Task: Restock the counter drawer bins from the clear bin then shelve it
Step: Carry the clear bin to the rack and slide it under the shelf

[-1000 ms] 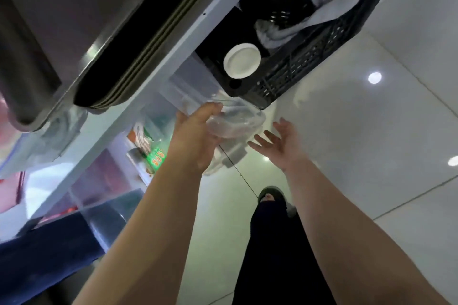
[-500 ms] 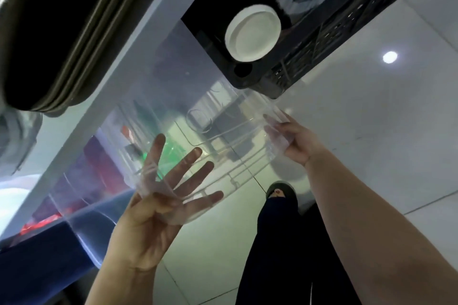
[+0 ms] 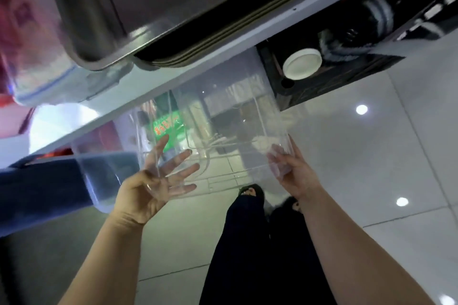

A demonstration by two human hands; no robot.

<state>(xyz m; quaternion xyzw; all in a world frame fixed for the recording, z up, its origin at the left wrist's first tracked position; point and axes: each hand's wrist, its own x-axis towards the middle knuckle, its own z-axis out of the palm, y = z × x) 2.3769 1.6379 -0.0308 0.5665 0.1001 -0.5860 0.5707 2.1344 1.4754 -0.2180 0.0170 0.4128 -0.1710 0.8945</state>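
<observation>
The clear bin (image 3: 223, 116) is empty and sticks out from under a white shelf (image 3: 173, 67), tilted toward me. My left hand (image 3: 153, 181) lies flat against its near left corner with the fingers spread, seen partly through the plastic. My right hand (image 3: 292, 168) grips the near right corner of the bin, fingers curled over its edge. Through the bin I see a green packet (image 3: 168, 129) behind it.
A black crate (image 3: 347, 62) with a white lid (image 3: 302, 63) in it sits right of the bin. Metal trays (image 3: 153, 7) rest on the shelf above. A blue-lidded box (image 3: 62, 188) stands to the left. Glossy tiled floor (image 3: 371, 168) and my legs lie below.
One second ago my left hand held the bin's front while the right was open beside it. Now both hands are on its near corners and the view has shifted closer.
</observation>
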